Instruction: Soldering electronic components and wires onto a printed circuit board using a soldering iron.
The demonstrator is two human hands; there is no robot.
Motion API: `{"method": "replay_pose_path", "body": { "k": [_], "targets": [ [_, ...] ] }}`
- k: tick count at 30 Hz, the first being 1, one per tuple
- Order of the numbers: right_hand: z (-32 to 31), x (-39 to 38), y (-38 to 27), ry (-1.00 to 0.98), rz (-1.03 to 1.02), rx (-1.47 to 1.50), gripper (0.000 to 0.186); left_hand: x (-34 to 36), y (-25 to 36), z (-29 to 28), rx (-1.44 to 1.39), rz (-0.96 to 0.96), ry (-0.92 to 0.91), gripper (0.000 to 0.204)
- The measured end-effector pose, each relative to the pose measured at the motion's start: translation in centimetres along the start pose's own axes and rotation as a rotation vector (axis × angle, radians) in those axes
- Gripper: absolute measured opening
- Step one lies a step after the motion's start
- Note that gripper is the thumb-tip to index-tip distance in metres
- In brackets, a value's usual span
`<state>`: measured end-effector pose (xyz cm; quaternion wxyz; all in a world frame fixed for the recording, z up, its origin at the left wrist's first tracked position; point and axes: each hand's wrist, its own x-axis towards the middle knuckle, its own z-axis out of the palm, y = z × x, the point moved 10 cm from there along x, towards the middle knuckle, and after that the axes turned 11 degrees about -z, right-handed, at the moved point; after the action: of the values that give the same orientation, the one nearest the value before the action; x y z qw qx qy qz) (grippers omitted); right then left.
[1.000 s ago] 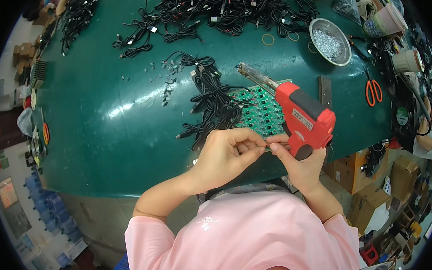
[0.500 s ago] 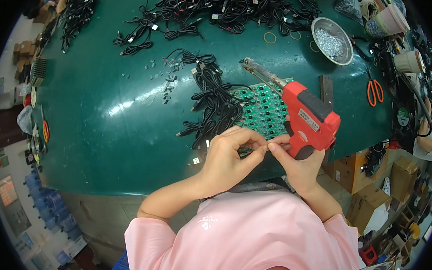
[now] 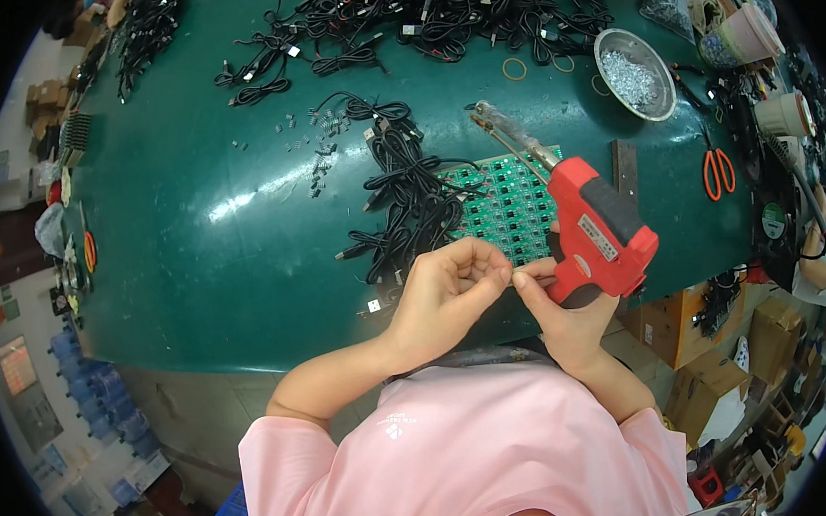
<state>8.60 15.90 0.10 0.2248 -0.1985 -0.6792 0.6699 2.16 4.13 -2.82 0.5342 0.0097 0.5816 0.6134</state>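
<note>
My right hand [image 3: 568,319] grips a red gun-shaped soldering tool [image 3: 593,228] whose long metal tip points up and left over a green panel of small circuit boards [image 3: 504,205]. My left hand [image 3: 448,289] is curled with thumb and fingertips pinched on something very small; what it is cannot be made out. The fingertips of both hands meet just below the panel's near edge. A tangle of black cables [image 3: 410,201] lies against the panel's left side.
The green table [image 3: 222,232] carries a larger heap of black cables [image 3: 417,12] at the back, tiny loose parts [image 3: 316,146], a metal bowl of small pieces [image 3: 635,74], orange scissors [image 3: 718,171] and cups [image 3: 749,34]. Another person's arm [image 3: 815,266] shows at right.
The soldering tool and both hands have shifted slightly right and down, staying pinched together at the panel's near edge.
</note>
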Motion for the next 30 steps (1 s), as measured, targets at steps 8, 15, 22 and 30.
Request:
{"method": "replay_pose_path", "body": {
  "k": [8, 15, 22, 30],
  "targets": [
    [-2.6, -0.4, -0.3, 0.058, 0.048, -0.044, 0.044, -5.1, 10.2, 2.1, 1.261, 0.824, 0.779, 0.022],
    [-8.1, -2.2, -0.6, -0.008, -0.036, 0.022, 0.042, 1.0, 6.3, -0.5, 1.192, 0.725, 0.748, 0.014],
    [-8.9, -5.0, 0.9, -0.07, 0.056, -0.005, 0.047, 2.2, 6.1, -0.1, 1.24, 0.7, 0.741, 0.015],
    [-8.3, -5.3, 2.8, -0.054, 0.16, 0.029, 0.045, 2.3, 6.1, -0.2, 1.235, 0.709, 0.747, 0.013]
  ]
}}
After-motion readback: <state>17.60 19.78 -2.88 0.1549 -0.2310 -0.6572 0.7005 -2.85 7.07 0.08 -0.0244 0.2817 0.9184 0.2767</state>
